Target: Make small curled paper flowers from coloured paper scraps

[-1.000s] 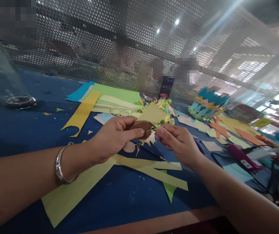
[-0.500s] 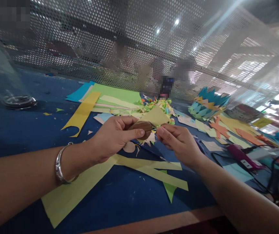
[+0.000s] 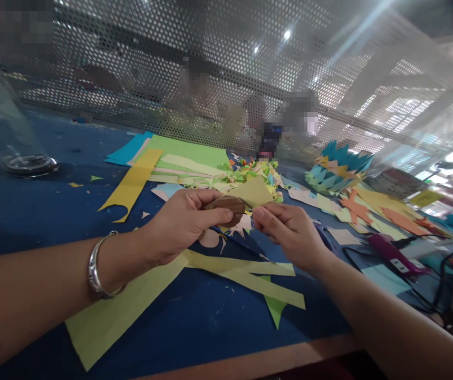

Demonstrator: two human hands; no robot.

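My left hand [image 3: 189,221] is closed, its thumb pressing on a round wooden disc [image 3: 236,208]. A light yellow piece of paper [image 3: 254,191] stands behind the disc and reaches over to my right hand [image 3: 287,229]. The fingers of that hand are pinched together at the paper's right side. A thin dark line runs from the disc to these fingertips; what they hold is too small to make out. Below my hands lie pale yellow paper strips [image 3: 246,272], a larger pale yellow sheet [image 3: 119,316] and a green scrap [image 3: 276,306].
A yellow strip with a round cutout [image 3: 135,182] and green sheets [image 3: 190,150] lie at the back. Paper scraps [image 3: 256,174] are heaped behind my hands. A blue paper crown [image 3: 339,169] and a purple power strip [image 3: 394,253] with cables are right; a glass bottle [image 3: 12,126] stands left.
Hardly anything differs. The disc and my left hand have shifted very slightly left, and the view has moved a little.
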